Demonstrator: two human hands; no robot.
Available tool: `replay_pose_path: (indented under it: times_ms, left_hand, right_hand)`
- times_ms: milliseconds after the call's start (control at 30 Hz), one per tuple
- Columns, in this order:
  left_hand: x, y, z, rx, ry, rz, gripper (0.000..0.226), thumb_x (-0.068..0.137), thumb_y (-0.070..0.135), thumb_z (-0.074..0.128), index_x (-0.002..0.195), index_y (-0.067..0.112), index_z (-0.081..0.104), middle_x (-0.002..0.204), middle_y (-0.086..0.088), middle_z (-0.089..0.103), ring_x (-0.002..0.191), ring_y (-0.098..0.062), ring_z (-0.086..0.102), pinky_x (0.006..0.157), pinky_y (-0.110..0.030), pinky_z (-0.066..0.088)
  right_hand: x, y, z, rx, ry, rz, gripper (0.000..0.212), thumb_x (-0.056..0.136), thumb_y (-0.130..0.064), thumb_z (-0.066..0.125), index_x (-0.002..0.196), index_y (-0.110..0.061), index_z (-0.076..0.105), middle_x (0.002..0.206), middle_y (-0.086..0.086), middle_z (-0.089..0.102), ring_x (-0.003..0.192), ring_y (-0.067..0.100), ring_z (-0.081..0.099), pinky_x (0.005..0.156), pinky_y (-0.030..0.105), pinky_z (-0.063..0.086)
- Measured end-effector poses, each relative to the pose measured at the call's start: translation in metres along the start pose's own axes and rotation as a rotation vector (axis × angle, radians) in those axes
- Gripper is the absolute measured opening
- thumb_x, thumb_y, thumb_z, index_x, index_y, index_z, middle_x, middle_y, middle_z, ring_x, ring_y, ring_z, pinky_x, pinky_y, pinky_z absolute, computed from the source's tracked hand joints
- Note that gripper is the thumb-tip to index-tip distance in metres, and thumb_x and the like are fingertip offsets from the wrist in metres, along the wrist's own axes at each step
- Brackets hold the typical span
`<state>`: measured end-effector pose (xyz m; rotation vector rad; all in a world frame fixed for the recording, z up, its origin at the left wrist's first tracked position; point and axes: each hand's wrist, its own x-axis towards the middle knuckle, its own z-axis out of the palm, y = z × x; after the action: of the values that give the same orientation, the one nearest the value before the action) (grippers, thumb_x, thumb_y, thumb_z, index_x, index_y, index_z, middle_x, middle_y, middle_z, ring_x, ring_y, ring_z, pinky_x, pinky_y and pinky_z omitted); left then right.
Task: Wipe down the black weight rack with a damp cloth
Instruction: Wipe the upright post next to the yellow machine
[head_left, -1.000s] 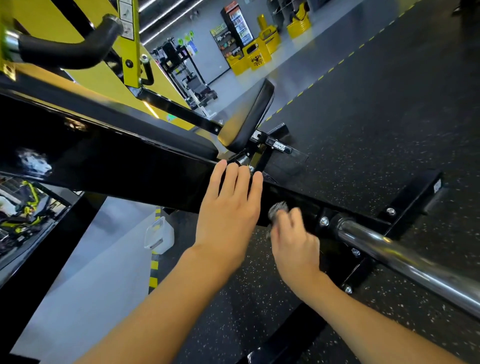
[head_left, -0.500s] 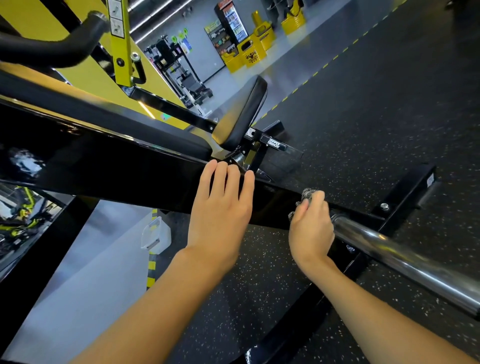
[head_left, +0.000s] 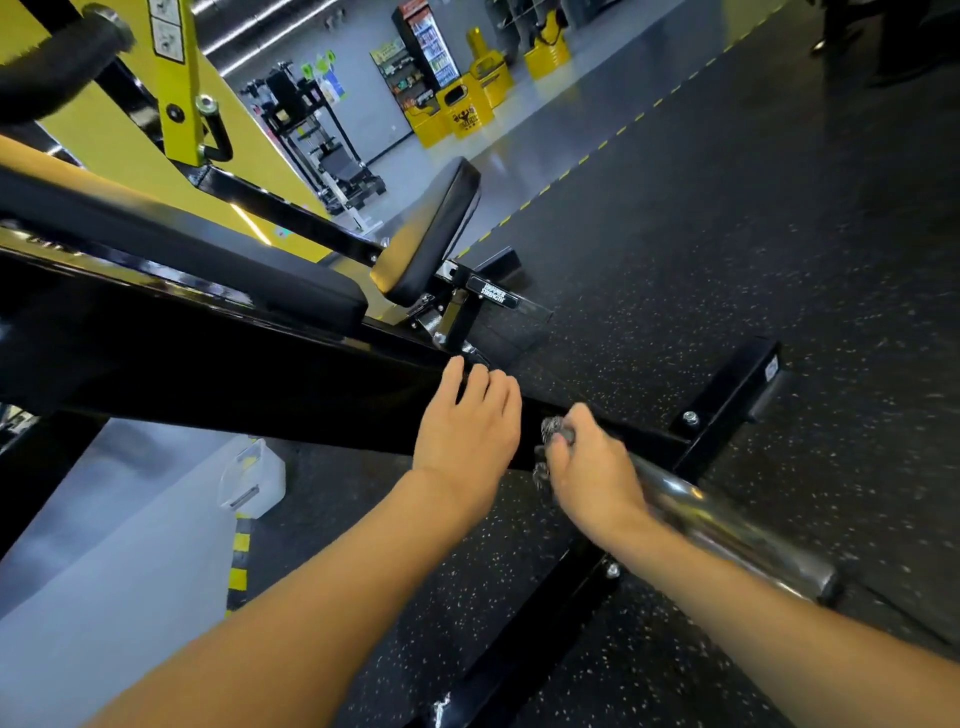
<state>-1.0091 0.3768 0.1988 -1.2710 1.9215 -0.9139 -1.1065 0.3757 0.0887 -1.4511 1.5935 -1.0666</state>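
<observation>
1. Near frame centre, right hand (head_left: 592, 470) grasps the cloth (head_left: 551, 430) against the black weight rack (head_left: 208, 374); left hand (head_left: 467, 431) lies flat on it.
2. Small bunched cloth could slip, knuckles hitting the chrome bar (head_left: 727, 525).

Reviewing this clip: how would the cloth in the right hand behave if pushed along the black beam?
Probably floppy: the cloth bunches and bulges out of the right hand that grips it. Likely light, since one hand wads it whole. It should slide easily on the glossy black beam, which shows reflections.
</observation>
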Motion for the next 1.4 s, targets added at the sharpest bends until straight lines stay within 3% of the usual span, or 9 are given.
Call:
replay_pose_path:
  times_ms: [233,333,400,533,667,800,1000,1200,1400]
  left_hand:
    - [0.055,0.054,0.008,0.037,-0.127,0.105,0.095,0.082,0.031,0.074,0.152,0.001,0.018,0.136,-0.023,0.042,0.125,-0.042,0.042,0.111,-0.051,0.030]
    - [0.063,0.057,0.010,0.086,-0.139,0.143,0.095,0.078,0.031,0.076,0.151,0.005,0.020,0.129,-0.020,0.047,0.113,-0.036,0.048,0.098,-0.045,0.036]
    - [0.069,0.058,0.013,0.105,-0.127,0.160,0.096,0.080,0.031,0.075,0.151,0.004,0.017,0.128,-0.020,0.047,0.110,-0.035,0.049,0.093,-0.044,0.036]
    - [0.073,0.056,0.018,0.105,-0.112,0.195,0.090,0.082,0.031,0.073,0.148,0.003,0.019,0.127,-0.023,0.048,0.107,-0.033,0.051,0.089,-0.043,0.038]
    - [0.079,0.055,0.026,0.113,-0.106,0.214,0.088,0.080,0.036,0.075,0.144,0.003,0.024,0.119,-0.022,0.051,0.096,-0.033,0.053,0.082,-0.042,0.040]
    - [0.080,0.056,0.026,0.117,-0.093,0.221,0.088,0.079,0.040,0.074,0.142,0.004,0.025,0.112,-0.019,0.051,0.091,-0.031,0.052,0.079,-0.041,0.038]
    - [0.079,0.058,0.027,0.086,-0.089,0.214,0.087,0.081,0.033,0.072,0.145,0.003,0.021,0.111,-0.019,0.049,0.091,-0.032,0.049,0.082,-0.043,0.039]
    - [0.080,0.059,0.028,0.089,-0.078,0.204,0.082,0.082,0.033,0.071,0.144,0.006,0.024,0.108,-0.017,0.049,0.090,-0.031,0.049,0.081,-0.042,0.039]
    - [0.079,0.059,0.030,0.098,-0.066,0.201,0.091,0.083,0.034,0.070,0.149,0.004,0.015,0.111,-0.018,0.047,0.093,-0.033,0.049,0.083,-0.043,0.038]
  right_hand:
    - [0.083,0.072,-0.094,0.472,0.104,0.258,0.016,0.103,-0.028,0.043,0.095,-0.018,0.052,0.083,0.001,0.051,0.072,0.017,0.046,0.064,0.029,0.041]
    - [0.089,0.126,-0.073,0.688,-0.058,0.454,0.016,0.103,-0.032,0.047,0.094,-0.019,0.049,0.096,0.010,0.058,0.080,0.024,0.060,0.073,0.042,0.057]
    - [0.087,0.141,-0.045,0.730,-0.137,0.462,0.013,0.099,-0.014,0.057,0.089,-0.015,0.049,0.084,0.011,0.060,0.064,0.017,0.063,0.063,0.032,0.054]
    - [0.090,0.139,-0.015,0.472,-0.191,0.246,0.026,0.086,-0.001,0.069,0.077,-0.014,0.049,0.067,0.000,0.049,0.052,0.007,0.044,0.042,0.012,0.033]
    - [0.094,0.155,0.009,0.254,-0.140,0.109,0.026,0.092,-0.007,0.058,0.082,-0.017,0.036,0.075,0.000,0.042,0.063,0.012,0.034,0.051,0.022,0.029]
    - [0.100,0.170,0.015,0.245,-0.023,0.283,0.013,0.100,-0.007,0.043,0.094,-0.010,0.031,0.083,0.007,0.044,0.071,0.020,0.041,0.052,0.029,0.031]
    - [0.083,0.156,0.034,0.120,-0.074,0.068,0.012,0.102,-0.018,0.039,0.092,-0.015,0.033,0.096,0.006,0.049,0.080,0.022,0.049,0.074,0.044,0.043]
    - [0.122,0.212,0.028,0.131,0.021,0.454,0.010,0.099,-0.003,0.039,0.105,-0.008,0.033,0.102,0.017,0.049,0.085,0.024,0.044,0.069,0.031,0.036]
    - [0.091,0.195,0.054,-0.038,-0.139,0.242,0.028,0.092,-0.040,0.027,0.087,-0.012,0.032,0.086,0.011,0.046,0.079,0.023,0.042,0.074,0.035,0.036]
